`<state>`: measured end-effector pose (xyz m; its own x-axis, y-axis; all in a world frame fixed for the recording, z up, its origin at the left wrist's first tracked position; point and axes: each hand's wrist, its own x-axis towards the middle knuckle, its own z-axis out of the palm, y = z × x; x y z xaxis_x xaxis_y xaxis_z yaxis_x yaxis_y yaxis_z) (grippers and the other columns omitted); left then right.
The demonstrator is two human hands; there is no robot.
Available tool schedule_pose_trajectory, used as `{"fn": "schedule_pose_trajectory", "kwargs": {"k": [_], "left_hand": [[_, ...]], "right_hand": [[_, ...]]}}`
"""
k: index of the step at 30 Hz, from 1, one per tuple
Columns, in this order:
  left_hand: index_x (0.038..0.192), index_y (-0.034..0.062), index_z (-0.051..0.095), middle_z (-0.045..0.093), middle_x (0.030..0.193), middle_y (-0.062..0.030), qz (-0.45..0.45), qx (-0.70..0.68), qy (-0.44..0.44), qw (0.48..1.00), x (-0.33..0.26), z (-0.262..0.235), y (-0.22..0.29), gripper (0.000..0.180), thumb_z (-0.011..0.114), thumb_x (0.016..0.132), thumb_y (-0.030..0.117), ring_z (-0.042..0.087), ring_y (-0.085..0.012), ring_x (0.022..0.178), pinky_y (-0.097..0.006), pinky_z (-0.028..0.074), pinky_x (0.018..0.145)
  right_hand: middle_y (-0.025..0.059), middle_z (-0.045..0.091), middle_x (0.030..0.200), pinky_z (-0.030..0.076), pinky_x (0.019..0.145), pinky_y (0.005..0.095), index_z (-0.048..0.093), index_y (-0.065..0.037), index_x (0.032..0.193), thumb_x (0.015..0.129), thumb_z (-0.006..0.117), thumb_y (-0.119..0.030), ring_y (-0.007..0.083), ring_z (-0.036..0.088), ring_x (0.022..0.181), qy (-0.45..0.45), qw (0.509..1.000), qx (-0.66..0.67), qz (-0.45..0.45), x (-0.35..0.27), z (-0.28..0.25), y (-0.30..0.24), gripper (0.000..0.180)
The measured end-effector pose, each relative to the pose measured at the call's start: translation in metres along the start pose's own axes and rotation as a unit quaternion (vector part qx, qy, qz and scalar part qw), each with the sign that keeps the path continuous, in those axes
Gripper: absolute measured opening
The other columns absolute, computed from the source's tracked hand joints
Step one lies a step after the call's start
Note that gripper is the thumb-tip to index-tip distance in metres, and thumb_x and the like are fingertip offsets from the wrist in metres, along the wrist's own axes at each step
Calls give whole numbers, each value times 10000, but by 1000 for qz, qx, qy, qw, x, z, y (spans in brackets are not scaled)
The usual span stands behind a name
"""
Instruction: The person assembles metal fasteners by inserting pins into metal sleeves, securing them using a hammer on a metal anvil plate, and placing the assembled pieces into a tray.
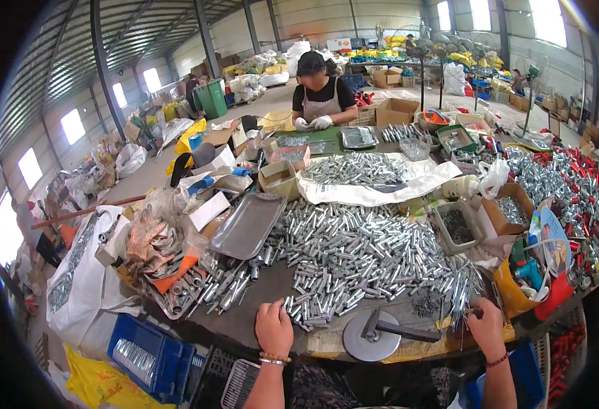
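Observation:
My left hand [274, 332] is closed at the near edge of a wide heap of short silvery metal tubes [354, 252]; its fingertips face away, and anything in them is hidden. Curled fingers show on my right hand [486, 328], at the heap's right end beside a bunch of thin metal rods [458, 292]; whatever it grips is too small to make out. Between my hands a hammer [402, 330] rests with its head on a round grey metal disc [372, 336]. Small dark pins [428, 305] lie just beyond the hammer's handle.
A grey metal tray [248, 225] lies left of the heap. On the right stand a yellow bucket [514, 283] with tools and a tub of small parts [458, 225]. Blue crates [139, 358] sit below the table. Across it, a person in white gloves [322, 123] works.

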<state>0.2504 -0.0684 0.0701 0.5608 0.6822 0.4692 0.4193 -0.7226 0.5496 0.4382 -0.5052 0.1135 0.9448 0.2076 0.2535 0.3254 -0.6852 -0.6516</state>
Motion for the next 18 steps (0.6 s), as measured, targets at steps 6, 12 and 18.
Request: {"fn": "schedule_pose_trajectory", "kwargs": {"k": [6, 12, 18], "left_hand": [[1148, 49, 732, 641, 1042, -133, -9, 6, -6, 1000, 0, 2, -3, 247, 689, 906, 67, 634, -365, 1001, -475, 517, 878], [1150, 45, 720, 642, 1049, -147, 22, 18, -35, 999, 0, -7, -10, 256, 704, 897, 76, 638, -372, 1001, -469, 523, 881], [1164, 43, 705, 668, 1040, -175, 13, 47, -58, 997, 10, -8, -30, 265, 685, 902, 74, 660, -378, 979, -473, 537, 863]], "right_hand": [[85, 667, 875, 531, 717, 312, 661, 36, 1061, 883, 713, -7, 163, 655, 779, 24, 985, 166, 36, -10, 5, -7, 190], [83, 656, 943, 530, 732, 293, 646, 21, 1128, 887, 706, 22, 125, 643, 838, 15, 988, 153, 7, -28, 0, -12, 248], [96, 635, 904, 520, 736, 335, 681, 7, 1072, 881, 728, 0, 208, 646, 815, -15, 979, 163, -120, -47, 17, -45, 197]]}}
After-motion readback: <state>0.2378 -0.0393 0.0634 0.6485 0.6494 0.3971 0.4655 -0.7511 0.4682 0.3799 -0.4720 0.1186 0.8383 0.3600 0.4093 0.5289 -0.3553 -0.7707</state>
